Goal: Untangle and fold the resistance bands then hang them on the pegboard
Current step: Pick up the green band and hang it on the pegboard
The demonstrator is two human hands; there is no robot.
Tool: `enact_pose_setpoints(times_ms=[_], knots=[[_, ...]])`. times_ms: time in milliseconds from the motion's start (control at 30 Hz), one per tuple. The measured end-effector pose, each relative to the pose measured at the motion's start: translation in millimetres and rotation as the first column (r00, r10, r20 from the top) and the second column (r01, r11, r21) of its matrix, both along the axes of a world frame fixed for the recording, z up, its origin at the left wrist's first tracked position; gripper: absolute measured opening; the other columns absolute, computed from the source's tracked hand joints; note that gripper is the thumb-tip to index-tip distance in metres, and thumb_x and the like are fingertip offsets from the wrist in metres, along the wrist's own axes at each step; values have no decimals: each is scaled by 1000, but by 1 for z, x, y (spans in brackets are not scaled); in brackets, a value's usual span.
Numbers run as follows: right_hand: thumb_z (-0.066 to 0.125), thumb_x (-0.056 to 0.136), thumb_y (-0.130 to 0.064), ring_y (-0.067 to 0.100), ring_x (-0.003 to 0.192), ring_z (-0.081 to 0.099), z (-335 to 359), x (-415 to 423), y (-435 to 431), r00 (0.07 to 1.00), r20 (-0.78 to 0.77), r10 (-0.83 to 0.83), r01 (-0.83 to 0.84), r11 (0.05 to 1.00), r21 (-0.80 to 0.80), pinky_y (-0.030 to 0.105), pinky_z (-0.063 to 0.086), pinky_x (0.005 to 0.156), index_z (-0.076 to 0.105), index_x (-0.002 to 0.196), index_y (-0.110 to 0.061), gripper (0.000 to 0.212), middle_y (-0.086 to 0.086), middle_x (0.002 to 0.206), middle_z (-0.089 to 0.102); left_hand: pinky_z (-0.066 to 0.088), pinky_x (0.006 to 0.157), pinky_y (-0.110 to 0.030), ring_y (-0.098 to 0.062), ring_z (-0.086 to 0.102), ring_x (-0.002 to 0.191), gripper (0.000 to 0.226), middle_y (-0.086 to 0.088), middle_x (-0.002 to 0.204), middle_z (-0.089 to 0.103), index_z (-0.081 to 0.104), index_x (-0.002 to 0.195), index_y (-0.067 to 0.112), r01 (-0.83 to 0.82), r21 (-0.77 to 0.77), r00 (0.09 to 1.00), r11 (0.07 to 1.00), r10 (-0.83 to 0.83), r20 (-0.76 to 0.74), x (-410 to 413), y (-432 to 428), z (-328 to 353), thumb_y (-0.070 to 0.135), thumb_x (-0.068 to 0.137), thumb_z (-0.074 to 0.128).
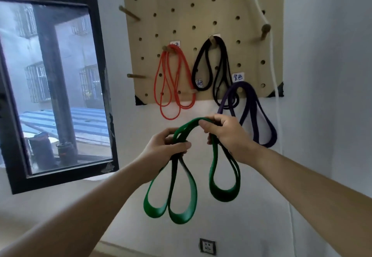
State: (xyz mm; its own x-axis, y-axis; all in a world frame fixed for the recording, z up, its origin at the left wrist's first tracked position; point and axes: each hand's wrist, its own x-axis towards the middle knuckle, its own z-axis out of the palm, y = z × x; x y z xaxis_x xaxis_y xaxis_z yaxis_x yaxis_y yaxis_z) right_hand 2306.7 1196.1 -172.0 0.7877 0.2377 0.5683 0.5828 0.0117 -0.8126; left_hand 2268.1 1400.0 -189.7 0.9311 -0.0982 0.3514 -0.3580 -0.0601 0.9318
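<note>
Leftmost, a dark-framed window (56, 87) looks out on grey buildings and a blue-striped roof. To its right, a pale wooden pegboard (175, 15) is fixed to a white wall, with wooden pegs sticking out of it. Three folded bands hang from pegs across its lower part: a thin red band (177, 96), then a black band (193, 71), then a wide purple band (267, 136) that droops below the board's bottom edge.

In front of the wall and below the board, two bare arms reach up from the bottom of the view. The left hand (163, 148) has its fingers and thumb curled tightly round a green resistance band (223, 194), and two long loops dangle beneath it. The band arches up to the right hand (227, 134), held slightly higher, whose fingers are also wrapped round it; another loop hangs under that hand. The green band touches no peg.

A white cord (273, 65) runs down the wall on the right. A wall socket (207, 246) sits low on the wall.
</note>
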Motion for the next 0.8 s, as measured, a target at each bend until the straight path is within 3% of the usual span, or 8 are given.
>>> enact_pose_setpoints(times_ms=[133, 333, 500, 567, 667, 767, 800], knots=[[68, 96, -24, 17, 62, 55, 26, 19, 3, 998, 16, -60, 59, 995, 74, 33, 57, 65, 72, 104, -10, 17, 4, 78, 56, 58, 93, -42, -25, 66, 85, 29, -15, 99, 70, 66, 116, 11, 13, 25, 999, 1000, -14, 49, 21, -3, 28, 12, 89, 75], [67, 96, -28, 18, 66, 58, 57, 50, 7, 996, -10, -93, 94, 987, 134, 34, 56, 68, 72, 104, -9, 21, 8, 81, 61, 57, 93, -48, -26, 64, 84, 21, -14, 99, 69, 69, 113, 8, -30, -75, 988, 997, 41, 152, 62, -10, 64, 15, 93, 70], [65, 98, -26, 19, 74, 62, 77, 79, 11, 985, 52, -162, 156, 982, 105, 23, 54, 62, 69, 108, -7, 22, 9, 87, 65, 57, 90, -47, -23, 63, 81, 16, -13, 92, 69, 72, 109, 12, -133, -46, 957, 990, 140, 252, 100, -13, 85, 18, 97, 66], [65, 98, -28, 23, 81, 67, 85, 92, 14, 980, 56, -193, 185, 974, 131, 29, 58, 69, 65, 111, -8, 24, 12, 98, 70, 57, 89, -46, -22, 62, 79, 15, -10, 88, 67, 72, 109, 14, -166, -51, 942, 985, 174, 288, 116, -15, 95, 20, 97, 65], [64, 98, -29, 24, 100, 68, 99, 111, 20, 975, 40, -220, 213, 967, 139, 41, 57, 92, 60, 112, -15, 21, 10, 108, 70, 56, 84, -38, -23, 59, 79, 15, -10, 87, 66, 72, 110, 16, -184, -74, 929, 980, 198, 311, 136, -16, 112, 21, 99, 63], [60, 99, -27, 18, 102, 64, 110, 125, 22, 969, 40, -245, 237, 962, 138, 34, 54, 89, 58, 114, -18, 18, 5, 110, 66, 58, 90, -39, -35, 67, 83, 15, -17, 96, 71, 71, 110, 16, -168, -103, 939, 980, 191, 285, 152, -17, 126, 23, 99, 62], [60, 100, -29, 16, 102, 63, 112, 129, 23, 966, 39, -254, 247, 960, 132, 31, 53, 84, 59, 114, -18, 17, 4, 110, 66, 58, 94, -45, -40, 71, 91, 16, -20, 101, 73, 70, 110, 16, -156, -120, 947, 980, 183, 263, 157, -18, 129, 23, 99, 62]])
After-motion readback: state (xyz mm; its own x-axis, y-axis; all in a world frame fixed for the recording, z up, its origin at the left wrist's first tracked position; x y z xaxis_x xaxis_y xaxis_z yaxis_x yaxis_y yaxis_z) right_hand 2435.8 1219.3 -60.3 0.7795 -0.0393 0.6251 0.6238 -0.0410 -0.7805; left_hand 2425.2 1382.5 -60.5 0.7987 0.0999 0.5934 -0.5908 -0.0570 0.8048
